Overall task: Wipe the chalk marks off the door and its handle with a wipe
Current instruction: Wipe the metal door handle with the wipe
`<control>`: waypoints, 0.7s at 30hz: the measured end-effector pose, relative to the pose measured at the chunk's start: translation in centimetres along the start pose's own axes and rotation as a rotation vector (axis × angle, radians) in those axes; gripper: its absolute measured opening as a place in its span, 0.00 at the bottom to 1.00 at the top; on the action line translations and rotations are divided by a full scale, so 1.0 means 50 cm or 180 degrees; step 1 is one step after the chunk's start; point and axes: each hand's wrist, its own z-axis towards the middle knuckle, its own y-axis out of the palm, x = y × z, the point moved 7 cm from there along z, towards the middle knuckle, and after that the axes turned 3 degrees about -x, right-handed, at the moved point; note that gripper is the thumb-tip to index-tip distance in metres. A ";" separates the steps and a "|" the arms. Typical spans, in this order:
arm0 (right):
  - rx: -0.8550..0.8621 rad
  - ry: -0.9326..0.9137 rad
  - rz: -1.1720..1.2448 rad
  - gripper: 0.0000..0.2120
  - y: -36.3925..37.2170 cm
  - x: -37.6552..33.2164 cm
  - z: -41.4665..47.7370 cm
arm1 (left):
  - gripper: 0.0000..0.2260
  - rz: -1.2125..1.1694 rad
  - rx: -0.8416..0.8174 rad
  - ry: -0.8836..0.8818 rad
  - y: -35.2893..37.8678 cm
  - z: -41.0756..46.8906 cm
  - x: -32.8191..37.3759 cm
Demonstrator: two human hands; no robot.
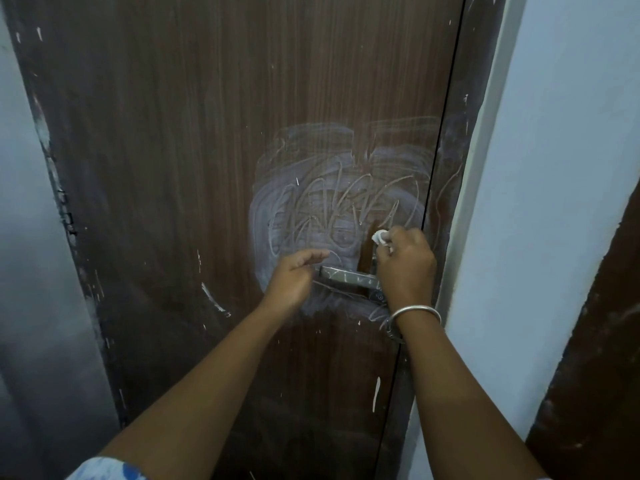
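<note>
A brown wooden door [214,133] fills the view, with a broad smeared patch of white chalk marks [332,202] above its metal lever handle [349,277]. My right hand [405,265] grips a small crumpled white wipe [381,237] and holds it against the door just above the inner end of the handle. My left hand [294,277] hovers at the free left end of the handle with its fingers relaxed and slightly curled, holding nothing. Chalk streaks show on the handle itself.
A pale wall [554,168] and the door frame [485,168] stand close on the right. Another pale wall [31,237] lies to the left of the door. A dark brown panel [595,341] shows at the lower right. Scattered white paint flecks mark the door.
</note>
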 end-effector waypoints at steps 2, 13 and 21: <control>-0.0178 -0.0237 -0.0157 0.03 0.011 -0.013 0.005 | 0.18 -0.0060 0.0018 -0.0018 0.000 -0.003 -0.005; -0.0171 -0.0306 -0.0176 0.02 0.011 -0.015 0.002 | 0.16 0.0895 0.0209 0.0382 -0.003 -0.028 -0.011; 0.0213 0.0511 0.0449 0.03 -0.017 0.055 -0.004 | 0.17 0.1332 0.0127 0.0538 -0.002 -0.035 -0.004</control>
